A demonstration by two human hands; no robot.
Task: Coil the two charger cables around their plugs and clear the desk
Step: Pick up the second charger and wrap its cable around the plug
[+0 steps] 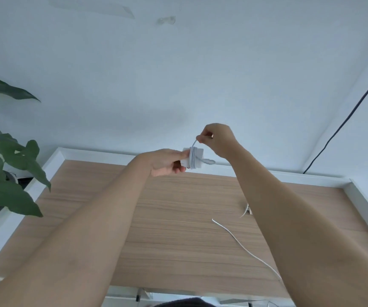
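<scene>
My left hand grips a white charger plug held up above the far edge of the wooden desk. Several turns of white cable wrap the plug's middle. My right hand pinches the free end of that cable just above the plug, with a small loop hanging at the plug's right side. A second white cable lies loose on the desk at the right, running under my right forearm. Its plug is mostly hidden behind that arm.
A leafy green plant stands off the desk's left edge. A white ledge borders the desk at the back and sides. A dark cord runs down the wall at the right.
</scene>
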